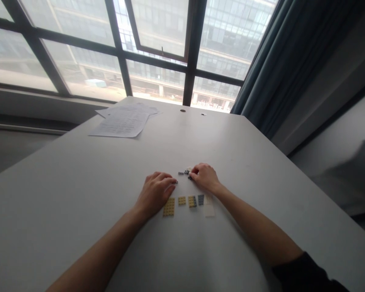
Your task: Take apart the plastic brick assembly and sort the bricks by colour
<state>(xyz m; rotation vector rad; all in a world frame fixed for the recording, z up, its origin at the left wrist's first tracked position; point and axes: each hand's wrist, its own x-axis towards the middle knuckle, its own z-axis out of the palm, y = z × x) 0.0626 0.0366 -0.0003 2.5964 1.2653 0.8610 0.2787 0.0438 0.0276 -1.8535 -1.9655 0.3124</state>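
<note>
My left hand (156,190) is closed in a pinch at the middle of the table, with a small grey toy brick (176,182) at its fingertips. To its right, my right hand (205,176) reaches into a little heap of dark and white toy bricks (186,172), its fingers drawn together; what they grip is hidden. A lone grey brick (180,173) lies just left of the heap. Nearer to me is a row of studded plates: a larger tan plate (169,207), a small tan plate (181,200), a tan-and-grey piece (192,201), a dark grey plate (201,199) and a whitish plate (209,207).
The white table (79,202) extends toward a large window (161,28). Printed paper sheets (121,121) lie at its far left. Two small round fittings, one a dark cable hole (183,110), sit near the far edge. A blue curtain (270,61) hangs at the right.
</note>
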